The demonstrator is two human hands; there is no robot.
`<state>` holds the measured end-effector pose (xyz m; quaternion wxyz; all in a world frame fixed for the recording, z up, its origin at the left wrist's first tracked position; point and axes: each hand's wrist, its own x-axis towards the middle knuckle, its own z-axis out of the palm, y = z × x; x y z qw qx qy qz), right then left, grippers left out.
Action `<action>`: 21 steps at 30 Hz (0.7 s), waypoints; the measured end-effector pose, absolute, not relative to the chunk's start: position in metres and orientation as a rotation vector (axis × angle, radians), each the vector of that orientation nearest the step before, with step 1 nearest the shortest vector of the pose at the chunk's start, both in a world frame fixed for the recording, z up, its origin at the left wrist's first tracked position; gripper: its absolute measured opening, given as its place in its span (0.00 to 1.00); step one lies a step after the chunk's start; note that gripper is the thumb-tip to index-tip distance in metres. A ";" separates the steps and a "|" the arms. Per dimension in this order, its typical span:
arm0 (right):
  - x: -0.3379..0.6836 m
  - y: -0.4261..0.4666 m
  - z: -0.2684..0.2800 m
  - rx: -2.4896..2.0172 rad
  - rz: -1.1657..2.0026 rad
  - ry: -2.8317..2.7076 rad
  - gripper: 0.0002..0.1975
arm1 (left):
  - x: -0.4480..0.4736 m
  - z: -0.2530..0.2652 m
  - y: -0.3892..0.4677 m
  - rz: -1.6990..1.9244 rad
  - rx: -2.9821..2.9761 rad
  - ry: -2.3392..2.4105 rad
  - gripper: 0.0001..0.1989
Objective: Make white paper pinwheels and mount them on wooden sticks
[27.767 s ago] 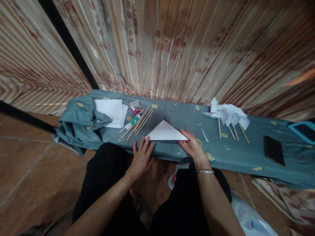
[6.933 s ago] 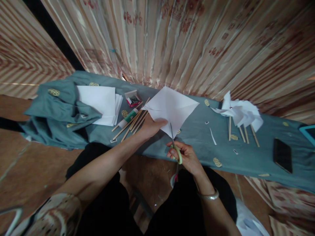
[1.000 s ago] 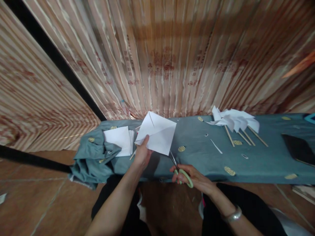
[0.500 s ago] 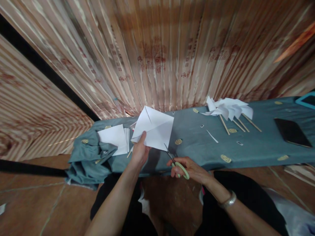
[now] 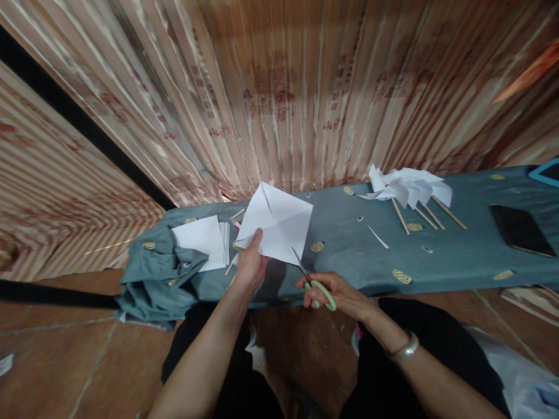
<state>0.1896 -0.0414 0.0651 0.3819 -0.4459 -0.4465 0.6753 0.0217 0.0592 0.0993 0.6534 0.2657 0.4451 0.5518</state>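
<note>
A square sheet of white paper [image 5: 283, 218] is pinched at its lower left edge by my left hand [image 5: 252, 262], thumb on top. One slit runs inward from its top corner, and fold lines cross its face. My right hand [image 5: 329, 291] is closed round the pale green handles of a pair of scissors [image 5: 322, 295]. Their blades lie at the sheet's lower right corner, one of them showing over the paper. To the left of the sheet is a stack of white paper squares [image 5: 201, 241], partly covered by bunched cloth.
Several white paper pinwheels [image 5: 408, 186] on wooden sticks lie at the back right. A black phone [image 5: 522, 228] and a blue-edged object [image 5: 545, 173] are farther right. A thin paper strip [image 5: 378, 237] rests on the green cloth [image 5: 349, 267]. Striped curtains [image 5: 279, 87] hang behind.
The scissor blades have moved slightly further onto the paper's lower right corner. The view has shifted a little; my left hand keeps its hold on the sheet.
</note>
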 end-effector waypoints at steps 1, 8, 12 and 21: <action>0.190 -0.041 0.065 -1.143 1.720 -1.141 0.27 | 0.022 0.099 0.059 1.253 0.598 0.999 0.16; 0.189 -0.041 0.064 -1.132 1.702 -1.137 0.27 | 0.023 0.096 0.060 1.258 0.625 0.994 0.15; 0.189 -0.041 0.062 -1.135 1.711 -1.116 0.26 | 0.023 0.096 0.060 1.262 0.608 0.988 0.15; 0.186 -0.041 0.062 -1.180 1.739 -1.004 0.25 | 0.022 0.098 0.061 1.266 0.556 1.005 0.14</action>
